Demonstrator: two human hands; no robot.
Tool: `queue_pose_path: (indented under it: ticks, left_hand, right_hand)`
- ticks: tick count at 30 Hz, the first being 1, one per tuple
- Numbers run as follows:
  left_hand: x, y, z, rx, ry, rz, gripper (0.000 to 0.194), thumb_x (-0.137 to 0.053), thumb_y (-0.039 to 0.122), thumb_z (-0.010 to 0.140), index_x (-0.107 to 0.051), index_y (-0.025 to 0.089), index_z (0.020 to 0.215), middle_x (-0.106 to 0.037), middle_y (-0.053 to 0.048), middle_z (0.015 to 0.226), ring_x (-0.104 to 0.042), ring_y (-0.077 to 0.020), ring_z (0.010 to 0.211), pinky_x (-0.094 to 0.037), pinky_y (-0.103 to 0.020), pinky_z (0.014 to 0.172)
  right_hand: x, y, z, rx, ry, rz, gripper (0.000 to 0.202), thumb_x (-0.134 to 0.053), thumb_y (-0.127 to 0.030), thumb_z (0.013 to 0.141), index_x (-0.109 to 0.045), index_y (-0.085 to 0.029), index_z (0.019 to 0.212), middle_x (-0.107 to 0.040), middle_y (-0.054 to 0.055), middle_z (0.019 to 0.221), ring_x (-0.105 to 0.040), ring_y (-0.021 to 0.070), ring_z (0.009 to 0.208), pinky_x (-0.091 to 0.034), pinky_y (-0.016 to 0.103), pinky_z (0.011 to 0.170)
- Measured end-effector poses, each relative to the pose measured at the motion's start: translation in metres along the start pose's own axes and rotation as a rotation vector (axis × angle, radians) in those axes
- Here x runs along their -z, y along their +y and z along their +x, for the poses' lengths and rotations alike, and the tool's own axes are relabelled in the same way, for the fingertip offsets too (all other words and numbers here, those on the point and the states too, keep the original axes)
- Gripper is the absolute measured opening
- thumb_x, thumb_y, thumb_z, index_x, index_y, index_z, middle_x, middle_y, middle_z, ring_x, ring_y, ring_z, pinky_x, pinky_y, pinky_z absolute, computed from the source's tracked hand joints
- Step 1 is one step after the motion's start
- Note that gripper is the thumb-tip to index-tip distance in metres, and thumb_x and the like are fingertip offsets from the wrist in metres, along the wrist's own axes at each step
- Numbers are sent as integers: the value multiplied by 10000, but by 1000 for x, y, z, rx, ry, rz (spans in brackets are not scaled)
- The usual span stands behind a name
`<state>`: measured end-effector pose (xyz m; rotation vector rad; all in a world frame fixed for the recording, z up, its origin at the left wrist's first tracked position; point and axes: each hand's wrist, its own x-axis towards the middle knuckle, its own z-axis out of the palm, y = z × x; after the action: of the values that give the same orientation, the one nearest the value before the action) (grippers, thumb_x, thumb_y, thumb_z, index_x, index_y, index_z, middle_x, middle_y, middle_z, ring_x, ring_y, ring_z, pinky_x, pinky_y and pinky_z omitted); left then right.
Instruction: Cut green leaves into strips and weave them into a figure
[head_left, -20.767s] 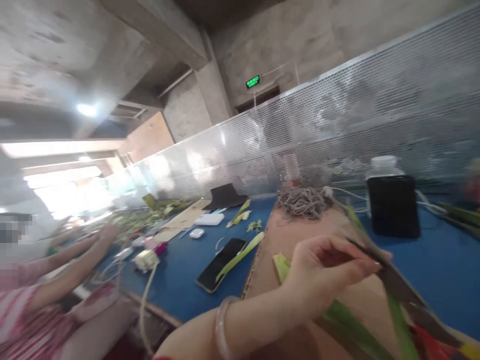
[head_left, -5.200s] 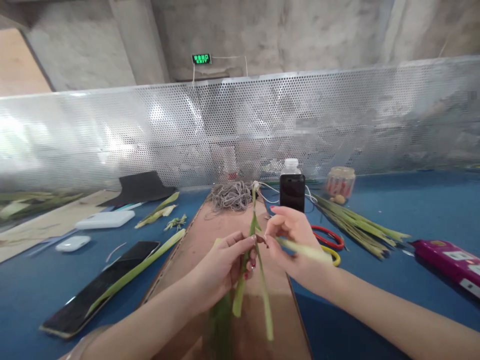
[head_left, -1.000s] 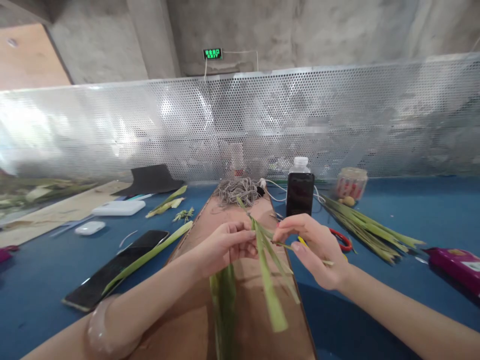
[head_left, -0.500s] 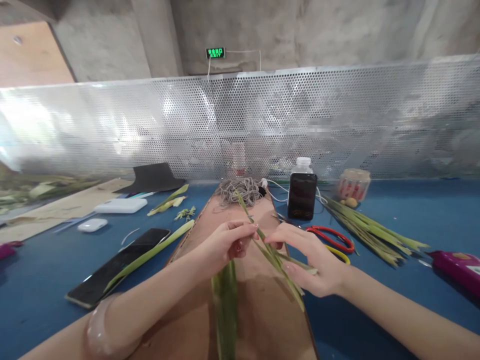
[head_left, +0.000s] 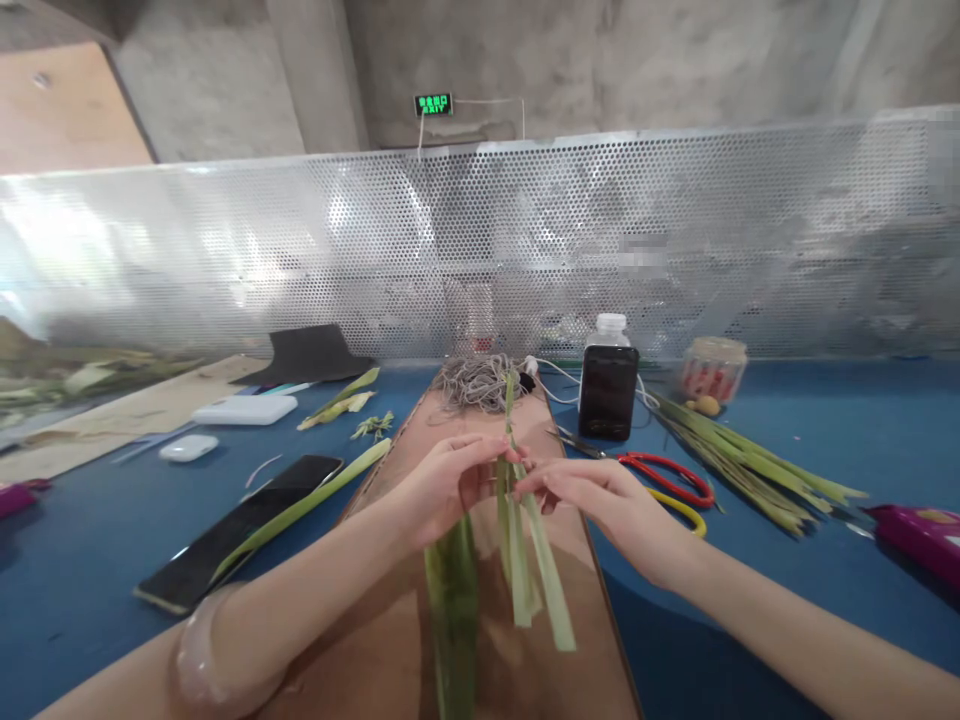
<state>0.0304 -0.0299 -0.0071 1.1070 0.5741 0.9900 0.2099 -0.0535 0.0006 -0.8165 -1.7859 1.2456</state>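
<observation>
My left hand (head_left: pixel 454 485) pinches a small bunch of narrow green leaf strips (head_left: pixel 519 570) near its upper part. From the other side, my right hand (head_left: pixel 596 495) has its fingertips closed on the same strips. Their thin upper end points away from me, and several flat, pale ends hang down below my fingers. Under the hands lies a long brown board (head_left: pixel 547 675), which looks like cardboard. A broad dark-green leaf (head_left: pixel 452 620) rests along it, its upper end partly behind my left hand.
A tangle of grey cord (head_left: pixel 480 383) sits at the board's far end. To the right are red-handled scissors (head_left: pixel 671 477), a yellow handle (head_left: pixel 681 512), a propped black phone (head_left: pixel 609 393), a jar (head_left: pixel 712 370) and leaf strips (head_left: pixel 750 460). Another phone (head_left: pixel 217 545) lies left under a leaf.
The strips have swung from a slant to nearly straight, their lower ends now hanging towards me and fanned out. My right hand has turned over and its fingers have come closer to my left.
</observation>
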Motion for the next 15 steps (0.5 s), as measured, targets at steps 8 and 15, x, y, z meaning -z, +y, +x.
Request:
queue_pose_path:
  ticks: [8,15]
  left_hand:
    - [0,3,0,60,44,7,149,-588,260,743,-637,124,706,-667,-60,771,-608,-159,746,-442,-249,710]
    - [1,1,1,30,57,5,160,-582,298,749,-628,148,716,-631,-41,790,-563,-158,767,-418,-262,682]
  right_hand:
    - [8,2,2,-30,24,649,274,-404,-188,742,-658,-121,821,-620,82,780,-555,163,692,-421,306,672]
    - [12,6,3,16,57,492,231,-435,-152,686,-651,-135,766,-613,58,706,-555,157,670,-422,292,646]
